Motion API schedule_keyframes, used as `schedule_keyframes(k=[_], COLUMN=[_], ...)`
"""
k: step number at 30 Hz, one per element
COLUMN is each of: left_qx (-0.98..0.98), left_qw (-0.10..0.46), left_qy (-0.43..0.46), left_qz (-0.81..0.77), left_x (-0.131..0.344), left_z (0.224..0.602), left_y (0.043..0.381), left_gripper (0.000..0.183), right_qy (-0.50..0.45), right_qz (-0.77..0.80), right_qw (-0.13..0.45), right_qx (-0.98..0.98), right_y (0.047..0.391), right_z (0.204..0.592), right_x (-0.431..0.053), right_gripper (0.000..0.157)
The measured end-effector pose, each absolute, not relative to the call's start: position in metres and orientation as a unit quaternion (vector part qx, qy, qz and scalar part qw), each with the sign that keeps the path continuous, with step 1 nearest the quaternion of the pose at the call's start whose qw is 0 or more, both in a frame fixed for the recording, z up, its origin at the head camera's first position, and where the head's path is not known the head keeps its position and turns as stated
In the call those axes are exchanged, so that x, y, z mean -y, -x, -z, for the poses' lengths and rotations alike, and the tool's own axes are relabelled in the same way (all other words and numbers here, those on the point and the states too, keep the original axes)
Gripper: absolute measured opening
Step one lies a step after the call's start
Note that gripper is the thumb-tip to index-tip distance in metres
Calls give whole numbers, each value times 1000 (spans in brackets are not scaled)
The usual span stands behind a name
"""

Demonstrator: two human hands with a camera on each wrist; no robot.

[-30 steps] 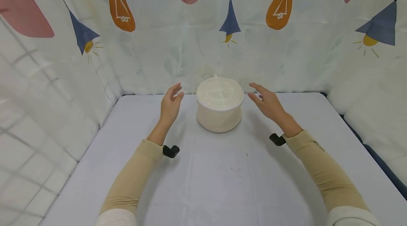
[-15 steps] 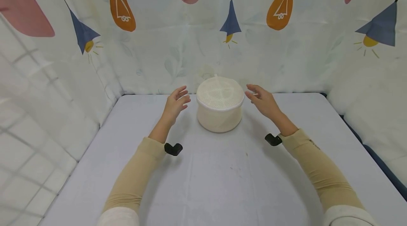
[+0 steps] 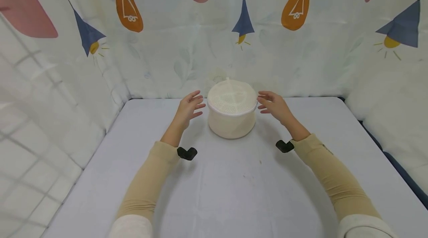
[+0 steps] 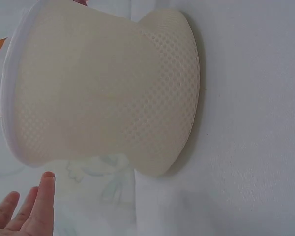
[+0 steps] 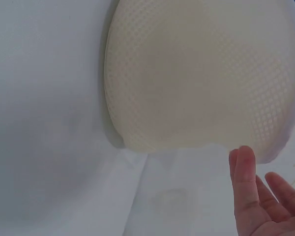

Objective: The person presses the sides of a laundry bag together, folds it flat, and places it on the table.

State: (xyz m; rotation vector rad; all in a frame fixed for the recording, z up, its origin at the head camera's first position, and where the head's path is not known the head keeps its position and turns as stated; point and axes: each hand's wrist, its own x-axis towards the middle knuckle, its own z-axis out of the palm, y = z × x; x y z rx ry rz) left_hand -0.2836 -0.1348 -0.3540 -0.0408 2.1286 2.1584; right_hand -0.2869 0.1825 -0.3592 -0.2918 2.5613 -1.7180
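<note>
A cream mesh laundry bag, round like a drum with a white-edged flat top, stands upright near the table's back edge in the head view. Just left of its upper rim is my left hand, fingers spread and extended toward it. My right hand is on the other side, its fingertips right at the rim. In the left wrist view the bag's mesh side fills the upper part, with the left fingers below it. The right wrist view has the right fingers overlapping the bag's lower edge.
The bag stands on a table with a white cover. Behind it hangs a pale curtain printed with lamps and bulbs, close to the table's back edge. Black wrist cameras are strapped at both cuffs.
Both hands have moved inward toward the bag, the left to the right and the right slightly to the left. Their fingers have spread more. The bag has stayed in place.
</note>
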Motion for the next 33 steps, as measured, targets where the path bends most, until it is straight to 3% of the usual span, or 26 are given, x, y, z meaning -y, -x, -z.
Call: schedule_keyframes(k=[14, 33], left_qx=[-692, -680], left_qw=[83, 52], left_qy=[29, 10], left_qz=[-717, -731], left_x=[126, 116], left_z=[352, 358], left_y=[285, 285], left_gripper=[50, 47], right_qy=[84, 69], right_qz=[613, 642], right_qw=[136, 149], right_qx=[-774, -749], right_y=[290, 294], right_z=[353, 357], right_x=[-182, -174], right_gripper=[65, 62])
